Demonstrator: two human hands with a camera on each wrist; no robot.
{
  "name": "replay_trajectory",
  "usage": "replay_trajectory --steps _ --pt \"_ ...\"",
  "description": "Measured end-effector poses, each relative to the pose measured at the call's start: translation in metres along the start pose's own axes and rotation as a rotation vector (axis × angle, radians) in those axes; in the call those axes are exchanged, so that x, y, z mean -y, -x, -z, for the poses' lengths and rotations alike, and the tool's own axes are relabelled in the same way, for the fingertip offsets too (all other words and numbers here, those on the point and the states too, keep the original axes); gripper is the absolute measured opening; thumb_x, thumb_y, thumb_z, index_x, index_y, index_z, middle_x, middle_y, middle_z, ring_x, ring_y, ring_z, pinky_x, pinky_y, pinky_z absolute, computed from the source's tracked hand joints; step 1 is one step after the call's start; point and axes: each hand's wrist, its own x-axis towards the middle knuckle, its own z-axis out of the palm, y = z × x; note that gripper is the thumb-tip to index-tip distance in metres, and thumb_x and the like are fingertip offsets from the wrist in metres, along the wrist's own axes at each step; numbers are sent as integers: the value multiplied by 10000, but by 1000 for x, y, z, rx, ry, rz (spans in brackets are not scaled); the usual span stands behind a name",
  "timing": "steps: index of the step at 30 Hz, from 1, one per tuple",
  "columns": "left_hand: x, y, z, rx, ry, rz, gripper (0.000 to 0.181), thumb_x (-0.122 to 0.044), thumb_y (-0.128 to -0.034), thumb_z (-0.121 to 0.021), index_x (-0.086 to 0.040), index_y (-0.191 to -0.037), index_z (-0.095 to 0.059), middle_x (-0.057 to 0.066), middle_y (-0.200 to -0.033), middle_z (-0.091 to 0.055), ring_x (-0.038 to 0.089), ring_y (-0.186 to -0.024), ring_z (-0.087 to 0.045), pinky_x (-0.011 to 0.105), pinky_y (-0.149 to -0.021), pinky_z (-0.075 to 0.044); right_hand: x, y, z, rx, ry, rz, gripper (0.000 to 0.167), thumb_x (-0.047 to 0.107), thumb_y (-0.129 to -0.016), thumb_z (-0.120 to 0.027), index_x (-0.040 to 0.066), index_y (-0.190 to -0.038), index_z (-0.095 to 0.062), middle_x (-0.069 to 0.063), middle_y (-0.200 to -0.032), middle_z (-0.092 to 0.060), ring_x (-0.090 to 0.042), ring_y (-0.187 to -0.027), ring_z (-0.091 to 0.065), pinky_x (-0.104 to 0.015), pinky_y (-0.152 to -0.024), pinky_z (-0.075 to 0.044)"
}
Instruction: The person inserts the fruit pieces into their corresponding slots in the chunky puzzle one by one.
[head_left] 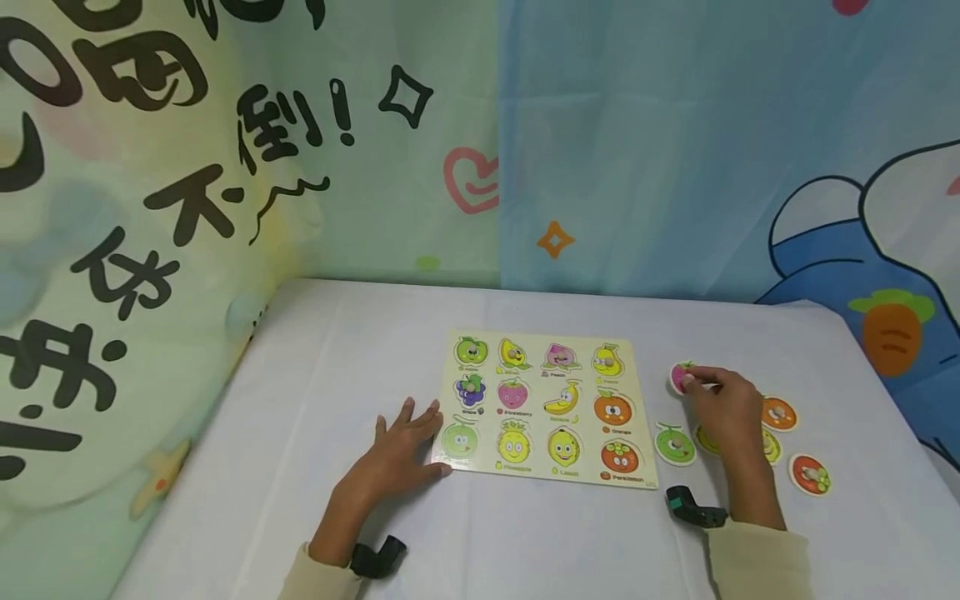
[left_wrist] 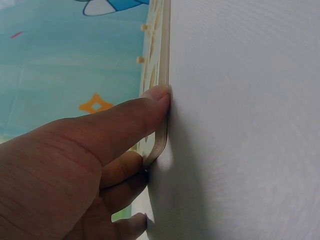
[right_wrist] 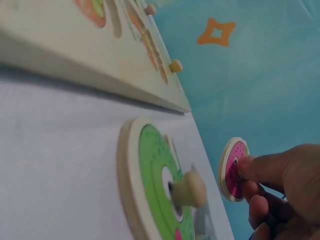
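Observation:
A cream board [head_left: 537, 479] with rows of fruit pictures lies on the white cloth. My left hand [head_left: 392, 462] has its fingers spread at the board's lower-left corner; in the left wrist view, the thumb of this hand [left_wrist: 60, 165] touches the edge of the board [left_wrist: 164, 60]. To the right of the board, my right hand [head_left: 731, 410] pinches a round pink piece [head_left: 678, 377] between thumb and fingers. The right wrist view has the pink piece [right_wrist: 234, 172] on edge at the fingertips of my right hand [right_wrist: 295, 185], its knob hidden by them.
Beside the board's right edge lies a green round piece [head_left: 675, 446], with a wooden knob [right_wrist: 190, 191]. Yellow pieces lie partly under my right forearm. Farther right are an orange piece [head_left: 778, 413] and a red one [head_left: 811, 475]. A printed curtain [head_left: 637, 167] hangs behind the table.

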Motion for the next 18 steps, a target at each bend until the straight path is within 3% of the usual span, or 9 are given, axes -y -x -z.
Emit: replay_trajectory --steps 5,18 --pt "1 0 1 -6 4 4 734 -321 -786 -809 -79 -1412 -512 10 -1523 -369 352 -1456 -137 697 -1075 -69 11 4 0 10 -18 29 421 324 -978 -583 26 -1272 -631 -164 -1112 -610 -266 -923 -473 -321 -665 -414" --pt "-2 0 1 -10 19 -7 727 -315 -779 -813 -64 -1399 -526 36 -1513 -391 367 -1450 -154 701 -1071 -75 27 17 -13 124 -23 214 446 392 -944 -624 24 -1195 -654 -126 -984 -610 -248 -867 -487 -336 -679 -426"
